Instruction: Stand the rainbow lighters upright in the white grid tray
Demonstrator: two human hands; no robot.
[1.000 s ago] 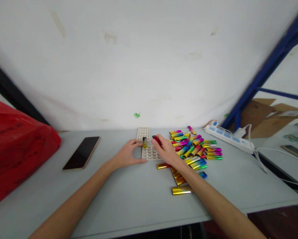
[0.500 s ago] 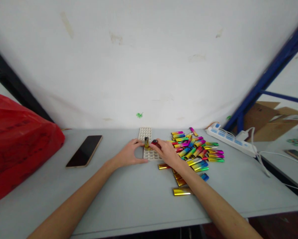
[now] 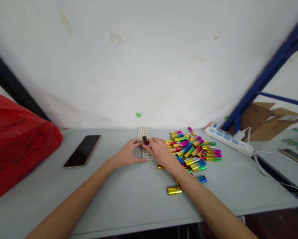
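In the head view, my right hand (image 3: 160, 151) pinches a small red and black piece, which looks like a metallic lighter case (image 3: 146, 141). It is held upright over the pale tray (image 3: 144, 130), whose surface has rows of round holes. Fingers cover much of the piece, so I cannot tell whether it sits in a hole. My left hand (image 3: 127, 153) curves in a C shape at the tray's left side. Its thumb and index finger are apart, the index tip close to the red piece and the thumb by the tray's near end.
Many shiny multicoloured cases (image 3: 188, 152) lie in a loose pile right of the tray. A phone (image 3: 83, 151) and a red plastic bag (image 3: 22, 142) are on the left. A white power strip (image 3: 228, 139) with cables and a cardboard box (image 3: 258, 121) stand at right.
My right hand has moved left, bringing the red piece over the spot where a gold piece stood upright. That gold piece is now hidden. My left hand has kept its place.
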